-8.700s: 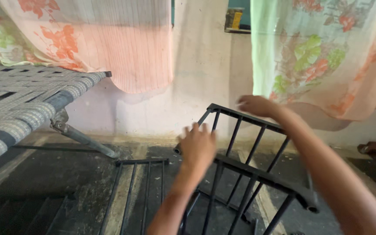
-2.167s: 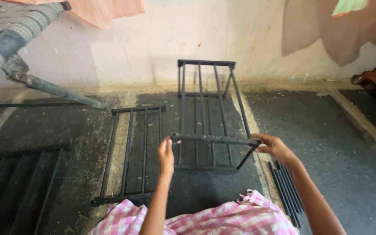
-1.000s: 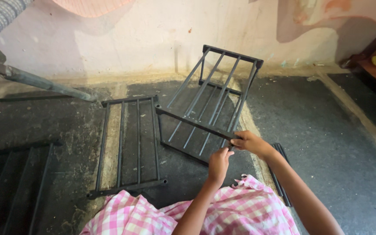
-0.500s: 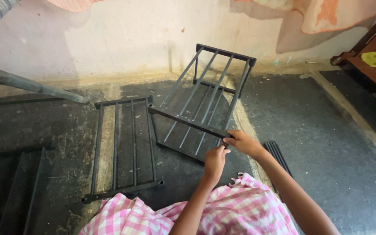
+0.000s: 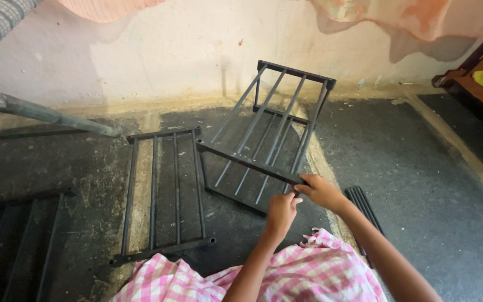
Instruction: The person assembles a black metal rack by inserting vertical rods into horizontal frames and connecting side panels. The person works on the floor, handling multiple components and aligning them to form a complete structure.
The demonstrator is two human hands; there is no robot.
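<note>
The right hand (image 5: pixel 322 191) is pinching the near corner of the black metal rack frame (image 5: pixel 269 140), thumb and fingers closed narrowly on the end of its front crossbar. The left hand (image 5: pixel 279 212), just below and beside the right, is closing its fingers on the same corner from underneath; whether it is gripping the bar or a small fastener there cannot be told, since the fingertips are hiding the joint. The frame is standing tilted ahead of both hands, its far end raised toward the pale wall (image 5: pixel 169 50) and its lower tier resting on the dark floor (image 5: pixel 420 184). A flat shelf grille (image 5: pixel 163 196) is lying to the left of the hands, and a bundle of loose bars (image 5: pixel 364 204) is lying just right of the right wrist. To work this corner well, one hand should probably be steadying the crossbar while the other is working at the joint, so the frame does not tip sideways. Pink checked cloth (image 5: pixel 320 274) is covering the lap below the forearms.
</note>
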